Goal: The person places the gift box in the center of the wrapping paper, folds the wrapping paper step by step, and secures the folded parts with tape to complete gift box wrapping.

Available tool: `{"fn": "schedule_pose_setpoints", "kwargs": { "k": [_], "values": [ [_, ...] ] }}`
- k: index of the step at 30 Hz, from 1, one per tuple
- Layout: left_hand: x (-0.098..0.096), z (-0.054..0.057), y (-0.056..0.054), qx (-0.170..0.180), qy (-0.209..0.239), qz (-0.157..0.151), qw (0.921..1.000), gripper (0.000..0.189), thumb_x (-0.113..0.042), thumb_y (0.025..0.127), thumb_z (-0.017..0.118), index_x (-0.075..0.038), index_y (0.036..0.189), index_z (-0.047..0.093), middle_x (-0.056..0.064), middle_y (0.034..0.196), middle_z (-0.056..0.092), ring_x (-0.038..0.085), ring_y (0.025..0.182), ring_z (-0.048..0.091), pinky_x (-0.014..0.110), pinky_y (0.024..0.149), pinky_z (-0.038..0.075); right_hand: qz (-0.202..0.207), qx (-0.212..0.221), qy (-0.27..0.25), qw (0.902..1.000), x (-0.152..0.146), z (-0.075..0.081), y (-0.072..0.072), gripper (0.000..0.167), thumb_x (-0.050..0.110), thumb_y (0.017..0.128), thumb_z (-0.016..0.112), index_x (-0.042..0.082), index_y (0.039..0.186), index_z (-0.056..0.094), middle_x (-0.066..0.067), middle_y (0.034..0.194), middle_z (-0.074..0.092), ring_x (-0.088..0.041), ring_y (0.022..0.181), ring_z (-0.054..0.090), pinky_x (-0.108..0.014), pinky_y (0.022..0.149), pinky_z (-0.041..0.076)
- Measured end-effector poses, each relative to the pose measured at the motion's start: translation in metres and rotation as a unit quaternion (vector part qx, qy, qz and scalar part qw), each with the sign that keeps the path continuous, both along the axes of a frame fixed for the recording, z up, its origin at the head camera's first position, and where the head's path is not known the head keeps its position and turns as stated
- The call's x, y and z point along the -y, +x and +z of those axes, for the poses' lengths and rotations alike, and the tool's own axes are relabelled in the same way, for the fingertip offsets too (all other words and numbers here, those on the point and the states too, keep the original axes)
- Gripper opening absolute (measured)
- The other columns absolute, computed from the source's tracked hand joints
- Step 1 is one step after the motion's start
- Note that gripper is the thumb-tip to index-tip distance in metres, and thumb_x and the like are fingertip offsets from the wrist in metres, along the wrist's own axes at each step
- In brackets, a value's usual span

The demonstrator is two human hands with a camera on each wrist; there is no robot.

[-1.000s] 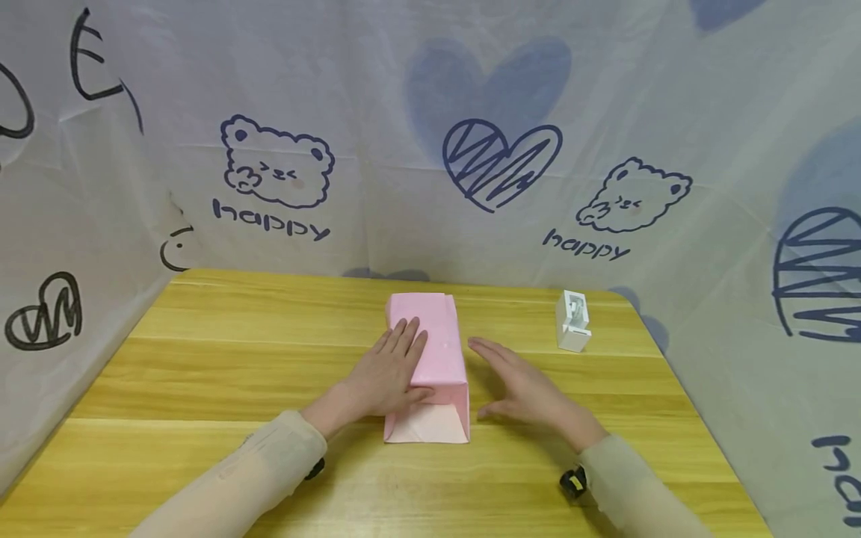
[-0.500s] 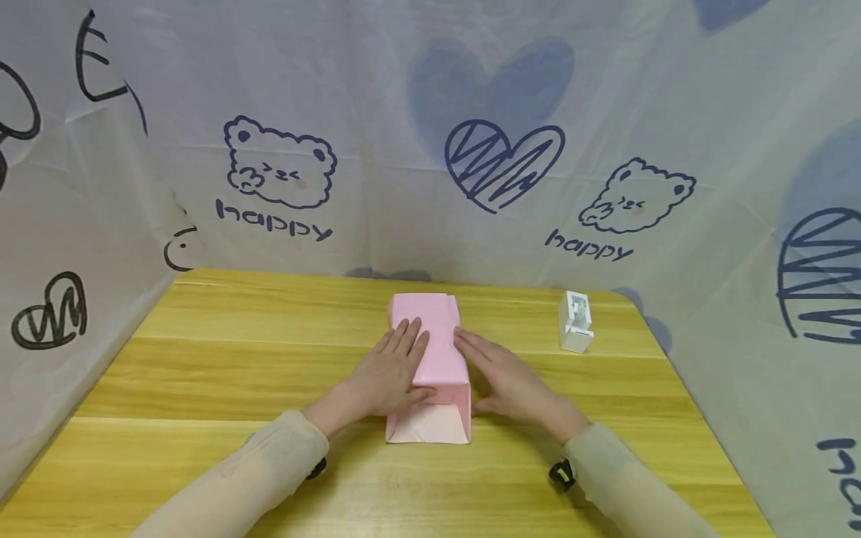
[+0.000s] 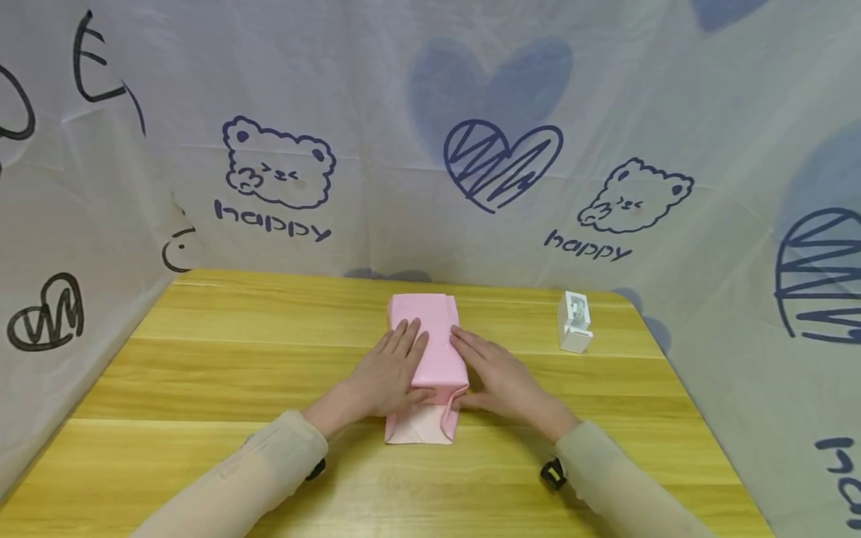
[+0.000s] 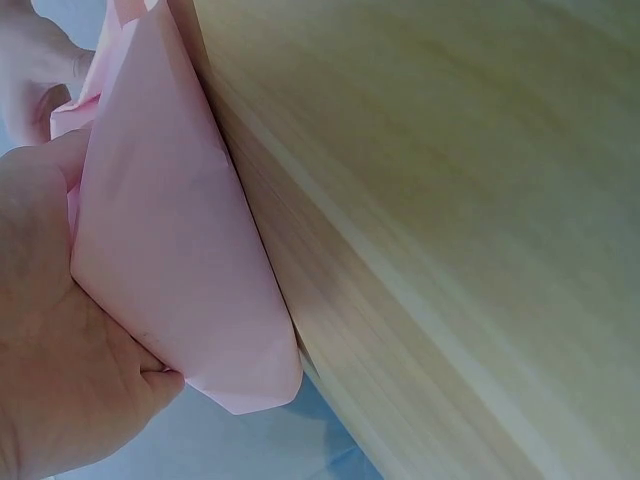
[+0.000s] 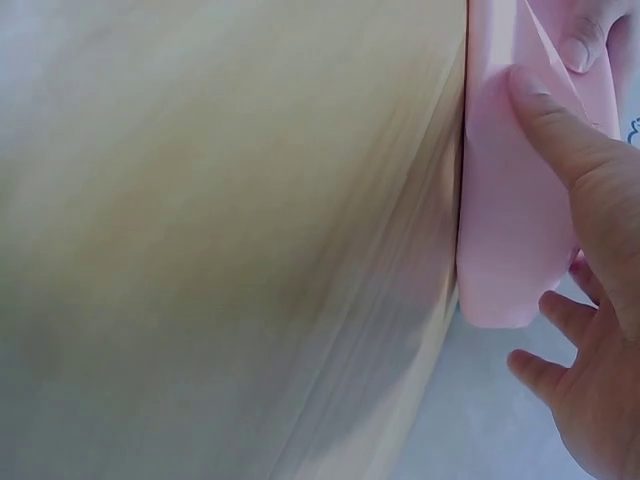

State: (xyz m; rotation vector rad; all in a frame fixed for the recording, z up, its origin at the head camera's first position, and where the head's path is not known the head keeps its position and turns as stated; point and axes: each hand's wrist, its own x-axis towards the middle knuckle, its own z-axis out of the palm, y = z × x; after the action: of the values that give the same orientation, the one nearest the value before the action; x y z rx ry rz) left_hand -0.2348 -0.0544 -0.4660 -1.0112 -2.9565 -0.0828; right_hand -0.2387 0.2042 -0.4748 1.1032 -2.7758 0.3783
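Observation:
Pink wrapping paper [image 3: 437, 359] surrounds a box-shaped bundle on the table, its near end a loose sleeve with a pale inside. My left hand [image 3: 386, 373] rests on the bundle's top left, fingers straight, thumb at the upper edge of the near end. On the right, my right hand [image 3: 501, 377] lays its fingertips along the top right edge. Its thumb presses the right wall of the paper inward, so that wall is creased. In the right wrist view the right thumb [image 5: 560, 125] lies straight against the pink side. Whatever the paper covers is hidden.
A small white tape dispenser [image 3: 575, 323] with a clear roll stands at the table's back right. The wooden table [image 3: 235, 373] reaches to a printed white cloth [image 3: 377, 112] hanging behind and at both sides.
My right hand has come left onto the bundle's right side. Its thumb has pushed the right wall of the near end inward. The left hand stays in place.

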Motion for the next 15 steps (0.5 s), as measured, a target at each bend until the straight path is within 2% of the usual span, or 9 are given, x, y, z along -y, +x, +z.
{"fn": "schedule_pose_setpoints", "kwargs": {
  "k": [11,15],
  "values": [
    [0.0,0.001,0.002,-0.005,0.004,-0.002,1.0,0.098,-0.067,0.101,0.049,0.004,0.163,0.021,0.028,0.17,0.01,0.043,0.158,0.012,0.051,0.128,0.018,-0.022,0.015,0.01,0.9996,0.009,-0.003,-0.002,0.103,0.058,0.088,0.078,0.006,0.164,0.031,-0.007,0.172,0.023,-0.029,0.156,0.029,-0.051,0.125,0.029],
    [0.001,0.001,0.002,-0.02,-0.006,-0.008,0.9997,0.099,-0.068,0.101,0.048,0.004,0.163,0.023,0.028,0.17,0.012,0.044,0.157,0.015,0.051,0.128,0.02,-0.022,0.007,0.007,0.9997,0.012,-0.004,-0.002,0.101,0.055,0.088,0.079,0.004,0.162,0.033,-0.009,0.171,0.026,-0.032,0.155,0.031,-0.053,0.123,0.031]
  ]
}}
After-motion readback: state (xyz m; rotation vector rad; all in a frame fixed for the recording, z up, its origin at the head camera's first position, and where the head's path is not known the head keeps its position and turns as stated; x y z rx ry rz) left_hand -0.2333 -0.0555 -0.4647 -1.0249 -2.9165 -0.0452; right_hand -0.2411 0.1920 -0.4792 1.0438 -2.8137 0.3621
